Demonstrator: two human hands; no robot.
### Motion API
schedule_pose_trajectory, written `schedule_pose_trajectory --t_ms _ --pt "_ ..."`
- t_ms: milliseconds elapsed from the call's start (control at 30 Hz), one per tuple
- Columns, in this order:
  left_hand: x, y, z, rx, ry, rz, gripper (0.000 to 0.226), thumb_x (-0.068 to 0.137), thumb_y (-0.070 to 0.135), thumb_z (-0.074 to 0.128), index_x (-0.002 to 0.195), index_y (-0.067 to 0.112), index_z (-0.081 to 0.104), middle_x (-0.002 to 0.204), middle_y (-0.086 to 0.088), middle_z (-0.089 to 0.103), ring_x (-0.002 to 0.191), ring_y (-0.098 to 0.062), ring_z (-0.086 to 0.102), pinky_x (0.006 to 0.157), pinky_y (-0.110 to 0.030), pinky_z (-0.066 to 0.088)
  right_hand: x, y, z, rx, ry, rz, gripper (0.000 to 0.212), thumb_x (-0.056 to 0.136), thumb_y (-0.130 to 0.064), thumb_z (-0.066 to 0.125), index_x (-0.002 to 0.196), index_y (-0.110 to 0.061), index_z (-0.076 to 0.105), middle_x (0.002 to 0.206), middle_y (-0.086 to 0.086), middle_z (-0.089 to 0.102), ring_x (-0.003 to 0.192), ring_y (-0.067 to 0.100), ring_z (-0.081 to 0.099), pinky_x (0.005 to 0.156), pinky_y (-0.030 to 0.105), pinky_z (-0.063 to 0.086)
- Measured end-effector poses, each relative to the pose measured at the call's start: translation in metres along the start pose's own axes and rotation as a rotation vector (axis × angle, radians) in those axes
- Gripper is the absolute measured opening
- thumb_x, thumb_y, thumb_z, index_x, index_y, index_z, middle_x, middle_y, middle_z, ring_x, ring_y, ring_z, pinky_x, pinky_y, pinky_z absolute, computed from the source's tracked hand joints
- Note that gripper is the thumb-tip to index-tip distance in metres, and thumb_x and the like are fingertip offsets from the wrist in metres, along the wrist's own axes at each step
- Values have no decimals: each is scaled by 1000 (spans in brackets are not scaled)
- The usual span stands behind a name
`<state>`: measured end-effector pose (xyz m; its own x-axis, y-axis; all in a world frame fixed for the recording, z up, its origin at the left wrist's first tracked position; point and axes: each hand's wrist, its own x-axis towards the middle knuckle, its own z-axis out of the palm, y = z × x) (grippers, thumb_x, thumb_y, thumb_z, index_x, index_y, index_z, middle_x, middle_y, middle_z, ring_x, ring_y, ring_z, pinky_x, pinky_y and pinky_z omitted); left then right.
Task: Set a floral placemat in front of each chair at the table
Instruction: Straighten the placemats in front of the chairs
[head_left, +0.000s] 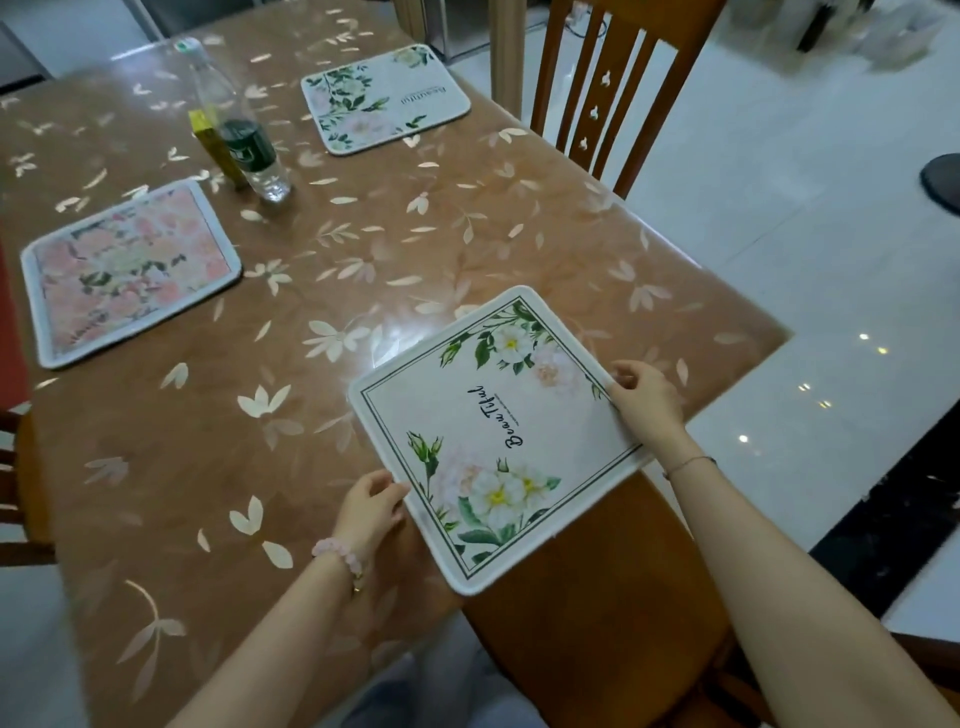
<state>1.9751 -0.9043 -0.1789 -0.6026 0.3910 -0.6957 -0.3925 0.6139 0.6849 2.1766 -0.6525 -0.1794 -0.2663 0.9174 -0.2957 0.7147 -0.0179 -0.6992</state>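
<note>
A white floral placemat (498, 431) with "Beautiful" lettering is held at the table's near right edge, partly overhanging a wooden chair seat (597, 597). My left hand (371, 506) grips its near left edge and my right hand (644, 400) grips its right edge. A pink floral placemat (130, 270) lies flat on the left side of the table. A green-and-white floral placemat (384, 98) lies at the far side, beside a wooden chair back (608, 88).
The brown table (260, 415) has a leaf-patterned cover. A clear bottle (244, 135) and a yellow box (213, 145) stand near its middle. Another chair (15, 493) shows at the left edge. White tiled floor (831, 234) lies to the right.
</note>
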Motion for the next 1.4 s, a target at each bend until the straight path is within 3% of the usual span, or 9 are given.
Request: schedule_pose_trajectory --t_ms 133,233,400,667,900,1000,1133,1300,1400 --pt "-1 2 4 -257 -2 -57 41 90 1 52 130 -3 42 115 -14 55 100 -22 55 98 -37 43 10 1 4 -15 -42 -11 35 86 -14 54 119 -11 62 121 8 63 110 24 56 91 34 45" --pt "3 3 4 -289 26 -32 41 90 -1 51 131 -1 43 115 -14 55 88 -14 57 93 -34 44 11 4 7 -50 -16 1 31 84 -12 55 113 -12 66 113 9 65 100 25 59 81 32 47" --pt "20 17 -3 -268 34 28 46 90 0 52 134 0 42 124 -14 54 105 -18 52 95 -33 43 -4 14 10 -39 51 48 20 83 -15 58 101 -15 69 99 4 65 83 20 57 67 29 42" --pt "61 56 -19 16 -74 180 36 89 7 53 124 -4 51 128 -23 55 120 -31 51 105 -44 40 -68 19 20 -12 84 231 19 81 -17 60 100 -18 62 93 2 63 85 24 58 72 31 45" --pt "92 85 -30 267 -181 300 34 82 11 65 115 5 59 118 -16 62 112 -30 57 102 -44 44 -117 27 41 245 90 346 16 80 -13 65 87 -22 54 83 -3 60 74 11 56 59 29 42" --pt "99 85 -36 246 -206 289 31 83 9 64 114 5 59 118 -17 62 107 -27 59 99 -41 47 -119 30 43 318 85 376 14 81 -11 65 88 -20 57 90 4 64 80 18 61 70 36 51" --pt "91 67 -46 184 -148 254 26 87 0 52 113 -1 58 117 -23 60 95 -25 57 77 -29 51 -106 32 31 319 101 378 7 82 -10 63 88 -14 64 86 7 68 83 25 65 84 47 54" --pt "56 20 -59 60 66 116 27 85 -4 46 108 -3 61 115 -22 61 106 -35 58 95 -45 48 -65 21 8 263 192 299 13 82 -11 60 90 -17 67 95 9 69 80 23 63 78 41 56" --pt "31 1 -60 -166 116 4 26 87 -9 44 109 -7 57 111 -19 58 101 -28 56 83 -33 48 -33 6 -3 181 134 208 22 83 -12 59 103 -14 68 106 5 67 94 23 59 78 30 47"
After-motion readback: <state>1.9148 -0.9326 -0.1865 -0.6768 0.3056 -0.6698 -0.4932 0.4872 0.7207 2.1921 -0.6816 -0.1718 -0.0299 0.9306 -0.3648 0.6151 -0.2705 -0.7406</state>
